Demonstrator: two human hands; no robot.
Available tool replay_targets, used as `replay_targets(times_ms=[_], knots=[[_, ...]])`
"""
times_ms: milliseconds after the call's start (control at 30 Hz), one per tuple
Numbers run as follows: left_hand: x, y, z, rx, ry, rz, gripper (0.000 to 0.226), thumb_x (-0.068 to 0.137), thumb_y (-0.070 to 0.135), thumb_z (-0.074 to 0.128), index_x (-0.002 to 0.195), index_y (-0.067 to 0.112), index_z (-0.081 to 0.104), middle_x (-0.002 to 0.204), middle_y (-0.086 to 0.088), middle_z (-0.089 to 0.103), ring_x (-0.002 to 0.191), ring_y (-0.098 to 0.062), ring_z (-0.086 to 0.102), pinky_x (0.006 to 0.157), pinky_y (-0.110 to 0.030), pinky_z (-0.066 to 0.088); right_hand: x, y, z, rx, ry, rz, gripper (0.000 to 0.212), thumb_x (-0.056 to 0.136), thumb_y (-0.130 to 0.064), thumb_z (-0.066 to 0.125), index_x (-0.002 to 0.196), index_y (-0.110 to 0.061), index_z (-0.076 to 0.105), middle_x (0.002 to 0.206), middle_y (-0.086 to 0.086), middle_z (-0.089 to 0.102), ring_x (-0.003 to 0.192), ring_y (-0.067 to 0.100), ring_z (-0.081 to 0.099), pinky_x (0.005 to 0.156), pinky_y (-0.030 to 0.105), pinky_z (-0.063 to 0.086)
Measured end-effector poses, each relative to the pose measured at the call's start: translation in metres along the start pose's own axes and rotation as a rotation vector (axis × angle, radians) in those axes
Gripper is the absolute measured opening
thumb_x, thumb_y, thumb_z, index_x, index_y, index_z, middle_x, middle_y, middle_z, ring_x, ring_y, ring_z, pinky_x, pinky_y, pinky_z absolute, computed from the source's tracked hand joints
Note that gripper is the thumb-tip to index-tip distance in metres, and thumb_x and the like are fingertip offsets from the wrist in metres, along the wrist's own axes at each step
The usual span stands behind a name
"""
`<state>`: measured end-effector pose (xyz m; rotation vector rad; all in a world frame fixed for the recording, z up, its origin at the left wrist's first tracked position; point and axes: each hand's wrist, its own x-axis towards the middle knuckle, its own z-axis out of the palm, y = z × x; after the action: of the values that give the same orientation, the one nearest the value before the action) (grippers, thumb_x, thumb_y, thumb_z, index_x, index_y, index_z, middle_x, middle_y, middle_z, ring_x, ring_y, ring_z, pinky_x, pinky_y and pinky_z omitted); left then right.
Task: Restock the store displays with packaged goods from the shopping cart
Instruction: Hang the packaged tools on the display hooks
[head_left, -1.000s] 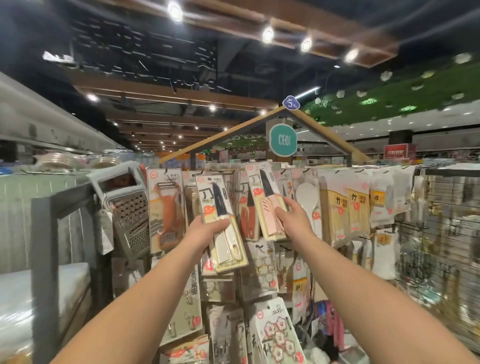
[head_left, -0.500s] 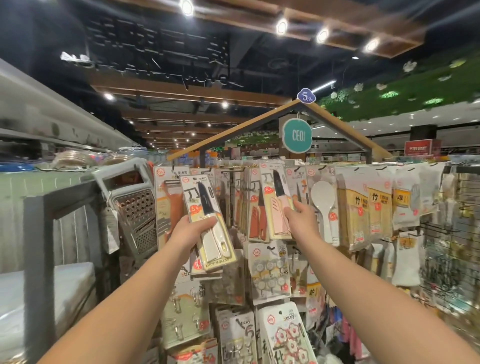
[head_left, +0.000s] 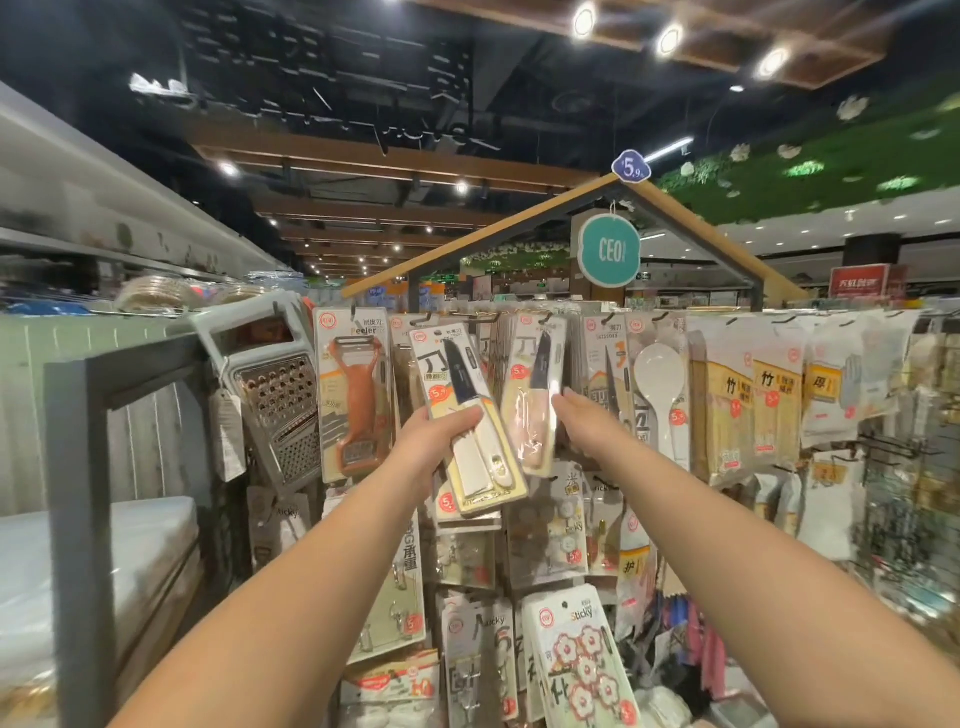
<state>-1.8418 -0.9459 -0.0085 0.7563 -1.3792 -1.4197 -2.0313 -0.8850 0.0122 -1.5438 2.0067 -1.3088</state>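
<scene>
My left hand (head_left: 434, 435) grips a carded knife pack with a white handle (head_left: 467, 415), held tilted in front of the hanging display. My right hand (head_left: 584, 415) touches the right edge of a second knife pack with a pink handle (head_left: 532, 395), which hangs from a hook on the top rail (head_left: 545, 313). The two packs sit side by side, almost touching. Both my forearms reach up from the bottom of the view.
An orange peeler pack (head_left: 355, 395) and a metal grater (head_left: 278, 400) hang to the left. A white rice spoon (head_left: 662, 384) and yellow bamboo packs (head_left: 748, 400) hang to the right. Sticky hook packs (head_left: 582, 660) fill the lower rows. A grey frame (head_left: 78, 467) stands at the left.
The view has tilted and come closer to the display. My left hand has shifted the white-handled pack rightward towards the pink-handled one; my right hand has slid to that pack's right edge.
</scene>
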Motion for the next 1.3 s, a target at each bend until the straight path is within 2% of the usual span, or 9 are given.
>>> replay_targets(times_ms=[67, 133, 233, 567, 700, 833, 933, 1167, 1300], knots=[[-0.001, -0.002, 0.003, -0.044, 0.008, -0.014, 0.013, 0.091, 0.011, 0.068, 0.103, 0.012, 0.064, 0.104, -0.013, 0.073, 0.089, -0.028, 0.07, 0.088, -0.042, 0.056, -0.008, -0.005, 0.007, 0.014, -0.049, -0.063, 0.054, 0.104, -0.049, 0.032, 0.149, -0.021, 0.042, 0.153, 0.0, 0.042, 0.138, 0.024, 0.041, 0.113, 0.044, 0.035], [-0.002, -0.003, 0.003, -0.081, 0.027, -0.02, 0.015, 0.091, 0.012, 0.068, 0.105, 0.011, 0.063, 0.103, -0.013, 0.073, 0.089, -0.028, 0.07, 0.087, -0.044, 0.056, -0.019, -0.004, 0.013, 0.136, -0.16, -0.097, 0.045, 0.101, -0.046, 0.045, 0.13, -0.016, 0.061, 0.127, 0.002, 0.063, 0.109, 0.019, 0.06, 0.095, 0.038, 0.049], [-0.003, -0.004, 0.001, -0.127, 0.068, -0.018, 0.022, 0.091, 0.013, 0.068, 0.112, 0.008, 0.063, 0.102, -0.012, 0.073, 0.08, -0.024, 0.07, 0.077, -0.038, 0.058, -0.037, -0.004, 0.023, 0.24, -0.33, -0.098, 0.022, 0.093, -0.037, 0.064, 0.099, -0.017, 0.069, 0.09, -0.002, 0.07, 0.077, 0.012, 0.061, 0.071, 0.029, 0.05], [-0.009, -0.017, 0.014, -0.127, 0.006, -0.099, 0.064, 0.079, 0.036, 0.08, 0.132, 0.013, 0.056, 0.111, -0.008, 0.074, 0.103, -0.027, 0.07, 0.096, -0.046, 0.053, -0.044, 0.005, 0.053, 0.454, -0.119, 0.095, 0.033, 0.096, -0.036, 0.054, 0.119, -0.013, 0.057, 0.11, 0.008, 0.07, 0.095, 0.025, 0.071, 0.074, 0.043, 0.062], [-0.008, -0.021, 0.021, -0.152, 0.015, -0.085, 0.04, 0.09, 0.013, 0.07, 0.126, 0.01, 0.054, 0.11, -0.013, 0.073, 0.097, -0.028, 0.072, 0.082, -0.042, 0.059, -0.045, 0.014, 0.05, 0.529, -0.005, 0.094, 0.033, 0.096, -0.036, 0.055, 0.122, -0.016, 0.056, 0.115, 0.008, 0.068, 0.099, 0.026, 0.068, 0.069, 0.041, 0.062], [-0.009, -0.027, 0.029, -0.181, -0.006, -0.058, 0.019, 0.094, 0.015, 0.065, 0.112, 0.015, 0.06, 0.108, -0.013, 0.073, 0.099, -0.03, 0.07, 0.092, -0.05, 0.055, -0.047, 0.017, 0.045, 0.559, 0.108, 0.041, 0.009, 0.099, -0.024, 0.054, 0.102, -0.017, 0.058, 0.096, 0.005, 0.07, 0.081, 0.018, 0.069, 0.057, 0.029, 0.055], [-0.008, -0.031, 0.035, -0.18, 0.018, -0.03, 0.014, 0.096, 0.018, 0.063, 0.109, 0.016, 0.061, 0.104, -0.01, 0.074, 0.097, -0.028, 0.07, 0.09, -0.047, 0.055, -0.042, 0.023, 0.045, 0.58, 0.199, 0.021, 0.005, 0.098, -0.024, 0.055, 0.094, -0.021, 0.057, 0.098, 0.008, 0.07, 0.082, 0.02, 0.069, 0.062, 0.034, 0.057], [0.001, -0.034, 0.029, -0.123, 0.074, -0.013, 0.013, 0.095, 0.024, 0.065, 0.106, 0.02, 0.061, 0.102, -0.004, 0.071, 0.092, -0.02, 0.067, 0.091, -0.04, 0.053, -0.038, 0.055, 0.023, 0.62, 0.317, 0.045, 0.057, 0.1, -0.03, 0.054, 0.151, -0.012, 0.032, 0.139, 0.0, 0.044, 0.075, 0.018, 0.068, 0.08, 0.042, 0.06], [0.007, -0.037, 0.027, -0.099, 0.076, -0.008, 0.011, 0.094, 0.023, 0.067, 0.102, 0.02, 0.061, 0.101, -0.004, 0.071, 0.092, -0.02, 0.068, 0.091, -0.042, 0.053, -0.032, 0.066, 0.013, 0.61, 0.298, 0.062, 0.058, 0.1, -0.03, 0.054, 0.152, -0.014, 0.033, 0.097, -0.009, 0.051, 0.071, 0.019, 0.064, 0.082, 0.047, 0.058]])
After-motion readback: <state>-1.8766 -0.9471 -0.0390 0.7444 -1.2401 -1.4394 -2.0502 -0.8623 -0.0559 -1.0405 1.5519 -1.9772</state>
